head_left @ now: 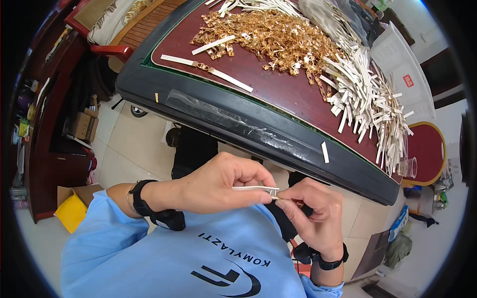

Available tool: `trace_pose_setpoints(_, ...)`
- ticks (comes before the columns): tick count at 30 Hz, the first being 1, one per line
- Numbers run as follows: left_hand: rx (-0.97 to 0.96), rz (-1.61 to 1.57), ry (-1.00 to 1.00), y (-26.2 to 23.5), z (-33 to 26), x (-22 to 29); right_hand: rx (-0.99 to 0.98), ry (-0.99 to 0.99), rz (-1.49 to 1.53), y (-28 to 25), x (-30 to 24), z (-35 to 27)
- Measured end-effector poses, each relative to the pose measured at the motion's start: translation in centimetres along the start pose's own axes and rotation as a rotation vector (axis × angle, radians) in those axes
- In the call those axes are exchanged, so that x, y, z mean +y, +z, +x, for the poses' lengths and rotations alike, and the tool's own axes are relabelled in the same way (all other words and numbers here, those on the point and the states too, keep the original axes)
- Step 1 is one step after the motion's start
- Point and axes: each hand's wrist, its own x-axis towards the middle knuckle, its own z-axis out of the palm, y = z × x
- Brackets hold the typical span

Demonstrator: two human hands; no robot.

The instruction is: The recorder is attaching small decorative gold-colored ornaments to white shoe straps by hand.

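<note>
My left hand (226,183) pinches a thin white strip (248,188) between thumb and fingers, just in front of my chest. Its end meets a small gold metal clasp (275,197), which my right hand (315,211) grips with thumb and forefinger. The fingertips of both hands almost touch and hide part of the clasp. Beyond them, on the dark red table top (278,89), lies a finished-looking pair of white strips (231,80) joined by a gold clasp (202,66).
A heap of gold clasps (268,37) covers the far table, with a pile of white strips (357,99) to its right. One loose strip (325,152) lies on the black padded edge (238,124). A clear plastic cup (408,168) and a red-seated stool (425,151) are at right.
</note>
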Motion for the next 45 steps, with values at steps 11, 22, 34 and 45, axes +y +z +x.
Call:
trace_pose_setpoints(11,0.175,0.305,0.254,0.5,-0.1,-1.3,0.142,-0.109,-0.109,1.6,0.0,0.0)
trace_pose_setpoints(22,0.278,0.206,0.136,0.6,0.3,-1.7,0.247,-0.302,-0.263,2.2,1.2,0.1)
trace_pose_setpoints(34,0.142,0.527,0.631,-0.4,0.6,-2.5,0.106,-0.201,-0.045,1.5,1.4,-0.2)
trace_pose_setpoints(45,0.147,0.633,0.944,-0.2,1.1,-3.8,0.111,-0.052,0.156,1.6,1.3,-0.9)
